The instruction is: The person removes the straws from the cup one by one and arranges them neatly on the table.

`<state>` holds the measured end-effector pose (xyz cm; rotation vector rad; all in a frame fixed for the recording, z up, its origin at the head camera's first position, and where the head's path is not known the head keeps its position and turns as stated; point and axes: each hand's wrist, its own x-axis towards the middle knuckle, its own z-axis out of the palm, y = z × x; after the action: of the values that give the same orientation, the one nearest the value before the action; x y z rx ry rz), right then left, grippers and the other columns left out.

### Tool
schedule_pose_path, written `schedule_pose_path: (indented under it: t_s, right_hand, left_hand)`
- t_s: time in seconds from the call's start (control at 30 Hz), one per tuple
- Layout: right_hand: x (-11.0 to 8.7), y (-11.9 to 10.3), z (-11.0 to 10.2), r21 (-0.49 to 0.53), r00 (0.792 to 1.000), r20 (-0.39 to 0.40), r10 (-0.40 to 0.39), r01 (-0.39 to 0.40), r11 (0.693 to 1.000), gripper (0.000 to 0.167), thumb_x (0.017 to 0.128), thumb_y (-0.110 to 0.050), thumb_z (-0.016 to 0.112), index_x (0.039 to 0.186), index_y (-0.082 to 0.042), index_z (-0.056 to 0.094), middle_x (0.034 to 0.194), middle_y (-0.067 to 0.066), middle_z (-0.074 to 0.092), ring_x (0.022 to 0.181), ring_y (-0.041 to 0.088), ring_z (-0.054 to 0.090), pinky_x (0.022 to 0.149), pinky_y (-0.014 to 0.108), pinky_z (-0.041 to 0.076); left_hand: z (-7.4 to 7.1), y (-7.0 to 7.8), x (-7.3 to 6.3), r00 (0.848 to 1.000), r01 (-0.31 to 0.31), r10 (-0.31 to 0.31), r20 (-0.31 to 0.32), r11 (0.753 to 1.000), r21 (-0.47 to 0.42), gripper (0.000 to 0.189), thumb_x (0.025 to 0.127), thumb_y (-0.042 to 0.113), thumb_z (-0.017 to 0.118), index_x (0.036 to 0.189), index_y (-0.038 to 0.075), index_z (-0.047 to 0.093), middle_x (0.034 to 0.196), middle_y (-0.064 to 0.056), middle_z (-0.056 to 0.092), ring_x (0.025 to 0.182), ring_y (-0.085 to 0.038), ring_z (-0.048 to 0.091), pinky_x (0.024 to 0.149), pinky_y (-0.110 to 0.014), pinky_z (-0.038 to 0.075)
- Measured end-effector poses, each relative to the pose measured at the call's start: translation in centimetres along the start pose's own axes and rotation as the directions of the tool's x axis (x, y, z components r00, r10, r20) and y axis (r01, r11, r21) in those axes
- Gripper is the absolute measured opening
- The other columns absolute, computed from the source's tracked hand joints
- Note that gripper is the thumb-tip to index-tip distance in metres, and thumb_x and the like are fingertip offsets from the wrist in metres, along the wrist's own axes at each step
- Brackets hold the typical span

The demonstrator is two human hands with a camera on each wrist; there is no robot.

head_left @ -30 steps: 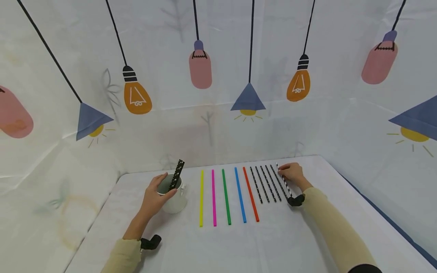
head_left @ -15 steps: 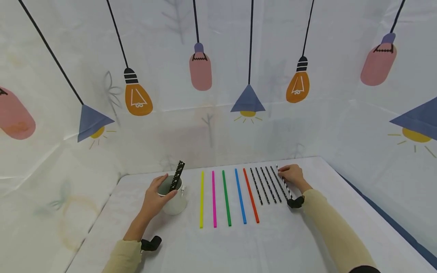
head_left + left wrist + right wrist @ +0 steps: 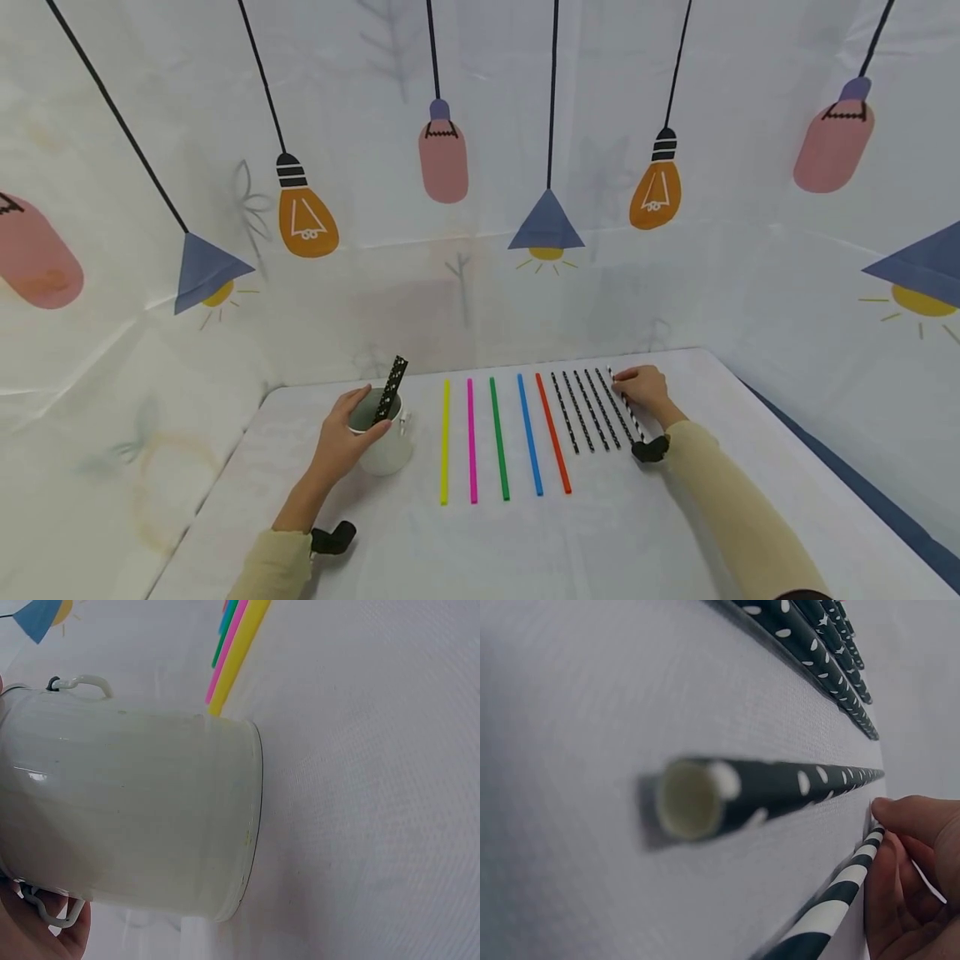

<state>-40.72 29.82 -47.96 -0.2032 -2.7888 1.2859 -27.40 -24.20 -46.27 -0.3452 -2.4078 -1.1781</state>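
My left hand (image 3: 339,437) grips a pale enamel cup (image 3: 390,457) at its rim, fingers on the far side and thumb on the near side. Two small looped handles show on the cup in the left wrist view. Out of its mouth leans a black bundle with pale specks (image 3: 391,387). At the right end of a row of straws, my right hand (image 3: 643,390) pinches a black-and-white striped straw (image 3: 831,904) near its far end, thumb against fingers. The straw lies along the tabletop, beside a black straw with white spots (image 3: 780,787).
Left of the right hand lie several black patterned straws (image 3: 585,410). Further left are single straws in red (image 3: 553,433), blue (image 3: 529,433), green (image 3: 499,437), pink (image 3: 472,442) and yellow (image 3: 446,442). A lamp-printed cloth (image 3: 480,308) hangs behind the white table (image 3: 517,554).
The head view has tilted slightly upward, so the table appears a little lower. Both hands keep their places on the cup and the striped straw.
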Motion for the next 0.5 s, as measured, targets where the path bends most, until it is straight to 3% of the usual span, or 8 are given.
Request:
schedule_pose_path:
  t_s: [0.5]
  right_hand:
    - [0.00, 0.39, 0.16, 0.008, 1.000, -0.009, -0.008, 0.008, 1.000, 0.030, 0.085, -0.016, 0.072, 0.107, 0.004, 0.069, 0.093, 0.015, 0.067, 0.071, 0.019, 0.060, 0.059, 0.028, 0.050]
  left_hand:
    - [0.07, -0.09, -0.17, 1.000, 0.013, -0.013, 0.003, 1.000, 0.011, 0.075, 0.084, 0.035, 0.077, 0.145, 0.006, 0.044, 0.143, -0.017, 0.042, 0.129, -0.039, 0.040, 0.098, -0.063, 0.036]
